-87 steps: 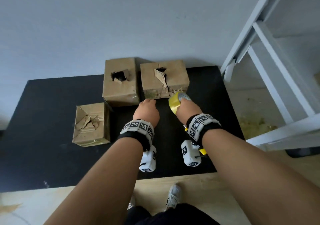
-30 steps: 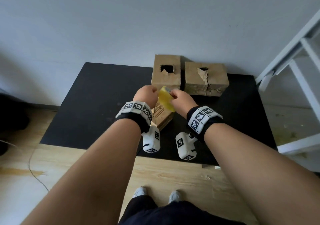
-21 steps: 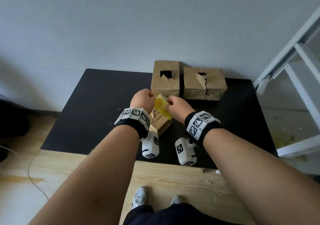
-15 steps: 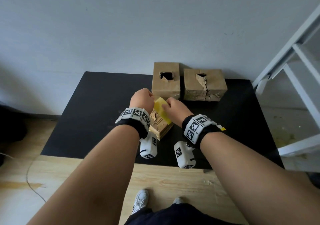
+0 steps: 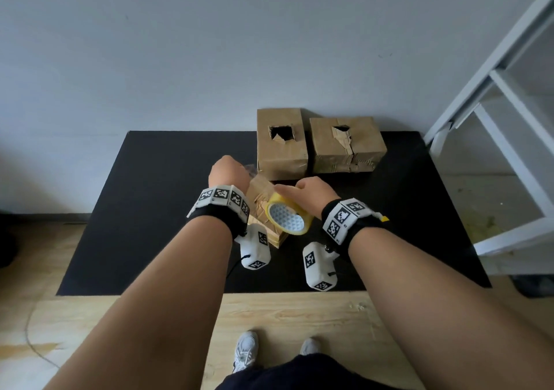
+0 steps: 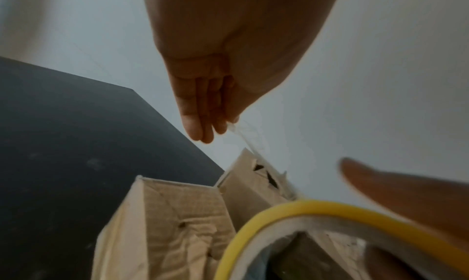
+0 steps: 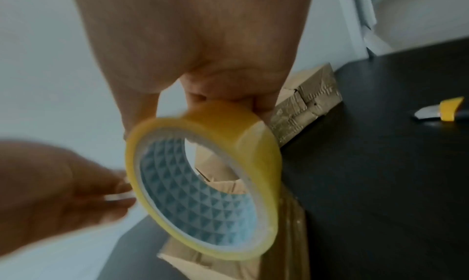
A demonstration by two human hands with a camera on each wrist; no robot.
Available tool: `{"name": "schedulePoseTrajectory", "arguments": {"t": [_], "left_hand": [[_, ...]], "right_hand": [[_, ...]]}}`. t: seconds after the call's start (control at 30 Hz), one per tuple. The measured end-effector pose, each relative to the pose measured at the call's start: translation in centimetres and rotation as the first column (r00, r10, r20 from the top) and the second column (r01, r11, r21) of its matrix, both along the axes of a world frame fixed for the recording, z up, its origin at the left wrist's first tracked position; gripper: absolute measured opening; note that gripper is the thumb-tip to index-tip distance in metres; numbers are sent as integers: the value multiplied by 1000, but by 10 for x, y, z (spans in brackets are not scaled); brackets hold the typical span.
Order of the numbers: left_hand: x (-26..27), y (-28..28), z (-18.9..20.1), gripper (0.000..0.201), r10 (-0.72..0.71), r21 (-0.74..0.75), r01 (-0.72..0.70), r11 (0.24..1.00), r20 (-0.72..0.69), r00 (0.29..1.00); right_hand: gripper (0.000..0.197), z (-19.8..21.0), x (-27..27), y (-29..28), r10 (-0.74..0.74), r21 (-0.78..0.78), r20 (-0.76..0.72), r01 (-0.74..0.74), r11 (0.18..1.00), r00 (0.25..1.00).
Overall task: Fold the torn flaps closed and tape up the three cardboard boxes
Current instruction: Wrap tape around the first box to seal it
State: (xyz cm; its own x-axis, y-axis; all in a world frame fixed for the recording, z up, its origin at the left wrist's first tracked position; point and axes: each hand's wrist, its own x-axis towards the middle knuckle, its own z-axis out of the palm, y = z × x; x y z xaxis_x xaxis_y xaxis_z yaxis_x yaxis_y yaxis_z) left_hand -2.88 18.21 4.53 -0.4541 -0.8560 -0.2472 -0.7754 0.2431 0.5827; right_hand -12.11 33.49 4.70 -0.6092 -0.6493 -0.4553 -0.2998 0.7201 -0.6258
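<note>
Black mat [image 5: 150, 209] on wood floor, back edge at the wall; bare mat lies left of the boxes, white shelf frame [image 5: 494, 119] close on the right. Two rear boxes [image 5: 281, 149] [image 5: 344, 146] side by side at the wall, each with a torn hole in its top, contents unseen. Near box [image 6: 164, 224], crumpled top, under both hands. Right hand [image 5: 311, 191] grips yellow tape roll [image 5: 289, 217]; left hand [image 5: 229, 173] pinches the clear strip end [image 6: 243, 131], pulled out above the near box.
</note>
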Motion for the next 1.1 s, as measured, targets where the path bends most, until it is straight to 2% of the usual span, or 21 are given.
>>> {"name": "schedulePoseTrajectory", "arguments": {"t": [0.07, 0.17, 0.27, 0.37, 0.5, 0.63, 0.8, 0.93, 1.03, 1.07, 1.1], "left_hand": [[5, -9, -8, 23, 12, 66, -11, 998, -5, 1000], [7, -18, -12, 18, 32, 176, -14, 984, -102, 994], [8, -20, -5, 20, 11, 230, 18, 973, -123, 992], [7, -20, -7, 9, 10, 265, 24, 964, -125, 992], [6, -18, -17, 17, 41, 374, 14, 927, -140, 989], [5, -15, -23, 10, 45, 395, 1, 918, -107, 993], [5, -9, -30, 9, -49, 367, 57, 929, -30, 998], [8, 2, -40, 18, -135, 502, 62, 863, 112, 984], [7, 16, -45, 23, -190, 570, 113, 814, 77, 979], [5, 18, -49, 21, -196, 525, 133, 841, 66, 978], [4, 18, -54, 17, -208, 416, 158, 895, 76, 975]], "right_hand": [[40, 3, 2, -2, 29, -61, 44, -26, 998, 999], [30, 3, 2, -5, 52, -37, 5, -52, 998, 999], [35, -2, 1, -5, 65, 36, -66, -63, 997, 996], [35, -7, 2, -3, 63, 61, -69, -59, 996, 996], [36, -9, 5, -2, 70, 71, -77, -65, 995, 995], [42, -10, 5, 0, 62, 66, -82, -56, 996, 995], [43, -7, 6, 2, 63, 44, -85, -59, 997, 994], [39, -3, 4, 5, 54, 15, -82, -53, 998, 995], [39, -2, 2, 7, 46, 12, -79, -45, 999, 996], [39, -2, 1, 8, 43, 9, -77, -42, 999, 996], [38, -3, 1, 9, 41, 9, -78, -40, 999, 996]]}}
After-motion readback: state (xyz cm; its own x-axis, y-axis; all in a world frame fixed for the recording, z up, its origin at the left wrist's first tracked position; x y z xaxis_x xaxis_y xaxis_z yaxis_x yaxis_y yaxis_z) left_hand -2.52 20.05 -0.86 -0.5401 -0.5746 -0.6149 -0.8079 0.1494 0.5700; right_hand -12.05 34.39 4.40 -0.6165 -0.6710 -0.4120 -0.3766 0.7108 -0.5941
